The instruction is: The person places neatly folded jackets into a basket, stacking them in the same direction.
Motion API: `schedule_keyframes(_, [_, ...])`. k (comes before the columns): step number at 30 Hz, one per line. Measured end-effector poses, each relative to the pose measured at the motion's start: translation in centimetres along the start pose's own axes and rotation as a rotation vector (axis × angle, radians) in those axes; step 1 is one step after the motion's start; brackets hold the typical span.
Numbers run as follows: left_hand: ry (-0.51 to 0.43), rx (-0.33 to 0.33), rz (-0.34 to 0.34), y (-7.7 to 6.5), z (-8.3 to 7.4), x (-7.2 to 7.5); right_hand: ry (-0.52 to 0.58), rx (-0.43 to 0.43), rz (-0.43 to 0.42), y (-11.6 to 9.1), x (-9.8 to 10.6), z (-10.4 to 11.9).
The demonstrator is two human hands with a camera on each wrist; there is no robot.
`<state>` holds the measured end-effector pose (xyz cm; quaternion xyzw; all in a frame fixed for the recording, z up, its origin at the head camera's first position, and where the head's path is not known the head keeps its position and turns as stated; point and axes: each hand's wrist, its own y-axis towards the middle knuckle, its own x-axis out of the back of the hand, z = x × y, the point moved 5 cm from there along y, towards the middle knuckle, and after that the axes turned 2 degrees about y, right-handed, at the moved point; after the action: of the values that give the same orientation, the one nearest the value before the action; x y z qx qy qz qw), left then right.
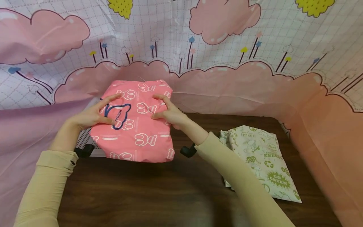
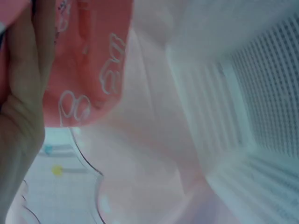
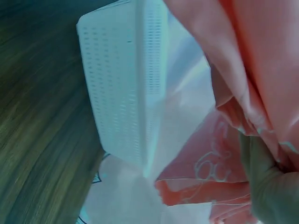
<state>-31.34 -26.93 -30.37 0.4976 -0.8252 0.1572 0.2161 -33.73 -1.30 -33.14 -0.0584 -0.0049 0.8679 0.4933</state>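
Note:
Both hands hold up a puffy pink mailer bag (image 1: 144,126) printed with white bear outlines and a dark blue bear drawing. My left hand (image 1: 92,115) grips its left side, thumb and fingers spread over the printed face. On the right side, my right hand (image 1: 171,113) grips it with bent fingers and thumb. In the right wrist view the pink bag (image 3: 271,60) hangs in loose folds around the right hand (image 3: 275,191). Beneath the raised bag stands a white perforated basket (image 3: 112,88), mostly hidden by it in the head view.
A white mailer bag with green print (image 1: 261,157) lies flat on the dark wooden table (image 1: 141,195), right of the right forearm. A pink and white patterned cloth (image 1: 221,85) hangs around the back and sides of the table.

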Motion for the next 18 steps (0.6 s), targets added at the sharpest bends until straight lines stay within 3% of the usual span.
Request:
schedule_keyframes(3, [0.018,0.028,-0.029,-0.2,1.3,1.6,-0.006,0.005,0.009,2.0,-1.2,-0.2])
schedule_keyframes(9, [0.009,0.179,-0.021,-0.3,4.0,4.5,0.009,0.004,0.020,5.5,-3.0,-0.7])
schedule_keyframes(13, [0.050,0.241,-0.026,-0.1,4.8,6.5,0.037,0.013,0.019,7.7,-4.2,-0.9])
schedule_keyframes(18, [-0.008,0.290,-0.041,0.4,5.9,7.9,0.035,0.028,0.001,10.0,-5.0,-1.8])
